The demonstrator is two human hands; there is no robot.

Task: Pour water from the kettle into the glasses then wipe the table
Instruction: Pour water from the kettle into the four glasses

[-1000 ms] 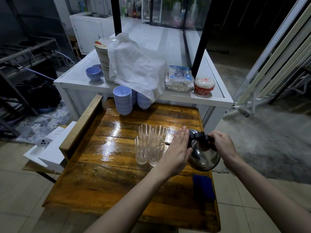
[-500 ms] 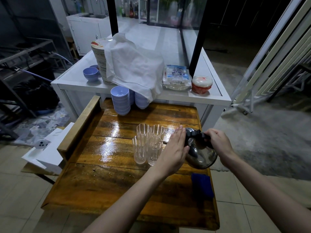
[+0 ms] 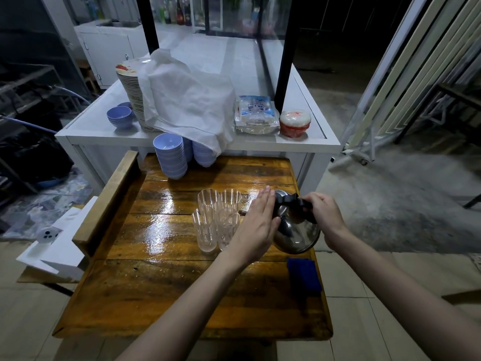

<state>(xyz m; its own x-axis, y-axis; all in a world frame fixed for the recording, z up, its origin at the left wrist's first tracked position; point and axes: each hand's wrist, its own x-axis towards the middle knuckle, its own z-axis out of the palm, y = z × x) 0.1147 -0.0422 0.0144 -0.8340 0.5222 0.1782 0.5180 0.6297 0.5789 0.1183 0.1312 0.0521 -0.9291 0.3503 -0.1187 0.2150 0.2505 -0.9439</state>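
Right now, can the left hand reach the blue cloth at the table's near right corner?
Probably yes: the blue cloth lies uncovered below the kettle, but the left hand now steadies that kettle.

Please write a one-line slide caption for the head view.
Right hand tilts the kettle toward four glasses; left hand steadies it.

Your wet wooden table (image 3: 161, 282) carried glasses (image 3: 217, 220) at center, bowls (image 3: 170, 155) at eleven o'clock, a sponge (image 3: 304, 276) at four.
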